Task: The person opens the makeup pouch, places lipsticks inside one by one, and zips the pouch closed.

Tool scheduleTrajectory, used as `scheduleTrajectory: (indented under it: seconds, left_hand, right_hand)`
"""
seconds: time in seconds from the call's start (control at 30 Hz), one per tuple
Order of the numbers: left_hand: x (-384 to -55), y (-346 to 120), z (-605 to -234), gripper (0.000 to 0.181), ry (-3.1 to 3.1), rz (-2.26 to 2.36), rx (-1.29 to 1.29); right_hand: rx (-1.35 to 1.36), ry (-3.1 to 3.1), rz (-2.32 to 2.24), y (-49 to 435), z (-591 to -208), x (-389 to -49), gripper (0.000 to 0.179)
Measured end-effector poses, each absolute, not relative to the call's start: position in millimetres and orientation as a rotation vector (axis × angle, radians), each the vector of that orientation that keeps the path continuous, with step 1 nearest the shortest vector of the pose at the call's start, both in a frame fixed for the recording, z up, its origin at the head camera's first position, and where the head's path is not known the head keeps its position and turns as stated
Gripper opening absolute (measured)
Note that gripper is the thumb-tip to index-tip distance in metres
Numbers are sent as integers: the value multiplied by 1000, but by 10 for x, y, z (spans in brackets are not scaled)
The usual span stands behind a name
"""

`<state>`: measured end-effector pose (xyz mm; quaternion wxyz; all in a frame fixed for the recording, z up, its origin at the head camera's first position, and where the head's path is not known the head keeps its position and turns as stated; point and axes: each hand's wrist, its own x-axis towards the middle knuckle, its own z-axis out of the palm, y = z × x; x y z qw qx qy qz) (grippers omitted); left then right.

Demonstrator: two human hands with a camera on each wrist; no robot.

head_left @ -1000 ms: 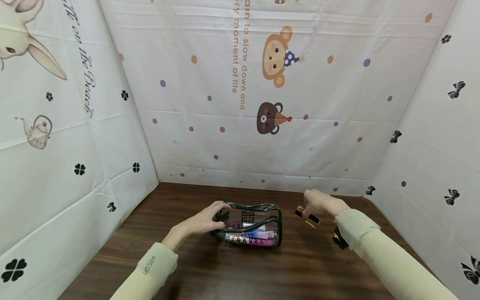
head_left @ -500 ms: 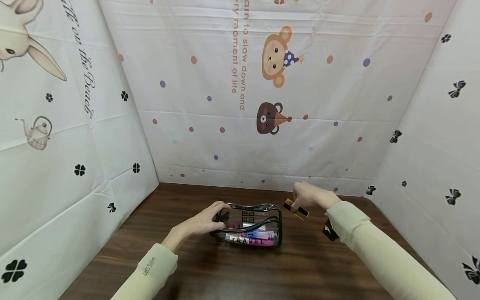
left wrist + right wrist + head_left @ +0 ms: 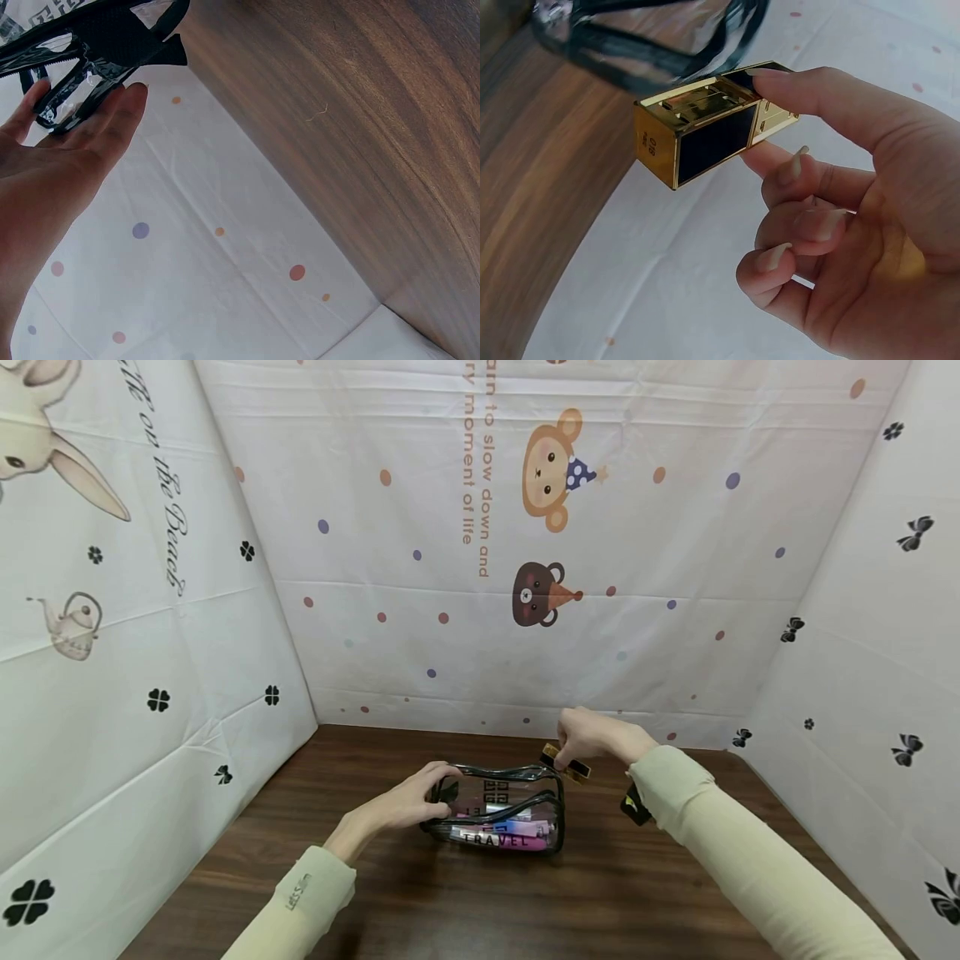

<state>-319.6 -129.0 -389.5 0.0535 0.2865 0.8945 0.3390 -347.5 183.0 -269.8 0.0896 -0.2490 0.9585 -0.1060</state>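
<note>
A clear travel bag [image 3: 517, 814] with black trim lies on the wooden table, several pink, blue and silvery tubes inside it. My left hand [image 3: 397, 802] grips its left end between thumb and fingers; the left wrist view shows that hand [image 3: 67, 161] around the bag's end [image 3: 116, 37]. Just past the bag's upper right corner, my right hand [image 3: 600, 735] holds a gold and black lipstick [image 3: 577, 770]. In the right wrist view, thumb and index finger pinch one end of the boxy lipstick [image 3: 714, 146], and the bag's dark edge [image 3: 637, 45] is close behind it.
White printed cloth [image 3: 465, 652] rises behind the table, with further cloth walls at left and right. Dark wooden tabletop [image 3: 510, 906] extends in front of the bag. A small black and yellow object [image 3: 634, 805] hangs below the right cuff.
My right hand has carried the lipstick leftward and slightly away from me, from the table's right side to the bag's right end. The left hand and bag have stayed in place.
</note>
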Motion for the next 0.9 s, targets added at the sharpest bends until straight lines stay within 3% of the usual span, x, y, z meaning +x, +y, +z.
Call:
scheduleTrajectory:
  seconds: [0.3,0.9]
  left_hand:
    - [-3192,-1307,-3917,57,2719,1032,869]
    - [-3222,-1301,-3903,57,2703,1034,857]
  right_hand:
    - [-842,2846,-247,1478,-2700,-3458,46]
    - [-884,2851,-121,877,-2889,-3413,24]
